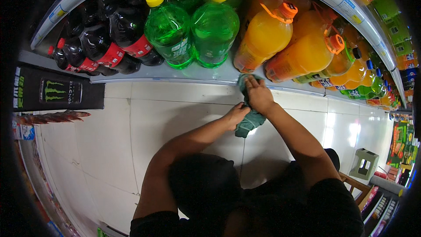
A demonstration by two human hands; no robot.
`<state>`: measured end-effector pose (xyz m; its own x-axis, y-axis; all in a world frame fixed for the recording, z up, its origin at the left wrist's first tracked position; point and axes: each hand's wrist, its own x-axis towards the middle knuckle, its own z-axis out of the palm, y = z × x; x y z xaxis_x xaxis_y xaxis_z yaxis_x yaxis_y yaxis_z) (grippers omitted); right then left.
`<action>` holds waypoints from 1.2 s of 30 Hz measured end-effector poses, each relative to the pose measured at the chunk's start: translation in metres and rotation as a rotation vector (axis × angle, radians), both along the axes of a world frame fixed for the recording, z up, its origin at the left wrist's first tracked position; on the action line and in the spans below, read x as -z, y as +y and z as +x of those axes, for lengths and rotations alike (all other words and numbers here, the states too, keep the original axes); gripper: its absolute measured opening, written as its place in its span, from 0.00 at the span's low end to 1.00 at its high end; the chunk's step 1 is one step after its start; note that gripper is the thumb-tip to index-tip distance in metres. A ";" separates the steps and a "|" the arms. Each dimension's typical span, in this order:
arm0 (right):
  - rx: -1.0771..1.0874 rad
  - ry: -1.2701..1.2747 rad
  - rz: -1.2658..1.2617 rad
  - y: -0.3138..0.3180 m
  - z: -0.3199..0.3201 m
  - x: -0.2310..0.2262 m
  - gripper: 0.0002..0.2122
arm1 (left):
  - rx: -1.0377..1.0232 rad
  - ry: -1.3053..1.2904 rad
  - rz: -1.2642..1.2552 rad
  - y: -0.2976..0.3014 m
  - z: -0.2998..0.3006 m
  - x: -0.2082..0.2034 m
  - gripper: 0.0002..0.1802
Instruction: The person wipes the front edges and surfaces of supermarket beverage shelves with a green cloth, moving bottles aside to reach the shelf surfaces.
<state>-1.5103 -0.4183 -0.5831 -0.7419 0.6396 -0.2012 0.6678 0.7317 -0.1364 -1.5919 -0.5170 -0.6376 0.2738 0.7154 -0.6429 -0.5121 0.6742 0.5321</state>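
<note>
A dark green cloth (250,124) is bunched between my two hands, just in front of the bottom shelf's edge. My left hand (237,116) is closed on the cloth's left side. On its upper part, my right hand (259,95) has its fingers wrapped round the fabric. The cloth's top end reaches the shelf lip (210,80), and its lower end hangs loose. Right above my hands stands a large orange drink bottle (264,37) with an orange cap and handle. A second orange bottle (302,59) leans to its right.
Green bottles with yellow caps (215,30) and dark cola bottles (103,46) fill the shelf's left. A black box (61,88) stands at the far left on the white tiled floor (101,149). At right is a grey-green stool (365,163). An upper shelf edge (346,4) curves overhead.
</note>
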 end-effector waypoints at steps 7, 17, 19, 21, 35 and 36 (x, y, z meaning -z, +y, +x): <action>0.026 0.359 -0.052 -0.019 -0.098 0.006 0.15 | -0.321 -0.206 0.130 -0.021 -0.060 0.002 0.21; 0.115 0.126 0.075 -0.009 0.007 0.004 0.18 | 0.035 0.147 0.056 -0.009 -0.006 -0.004 0.21; 0.124 0.090 0.046 -0.003 -0.013 0.003 0.18 | -0.094 0.049 0.065 -0.007 -0.008 -0.009 0.22; 0.004 0.252 0.199 0.000 -0.038 0.005 0.17 | -0.205 -0.041 0.115 0.002 -0.018 -0.010 0.22; -0.140 -0.079 0.055 -0.007 -0.064 0.011 0.24 | -0.169 -0.078 0.025 -0.009 -0.034 0.002 0.25; -0.190 0.072 0.028 -0.004 -0.070 0.014 0.23 | -0.201 -0.131 0.093 -0.007 -0.038 0.007 0.24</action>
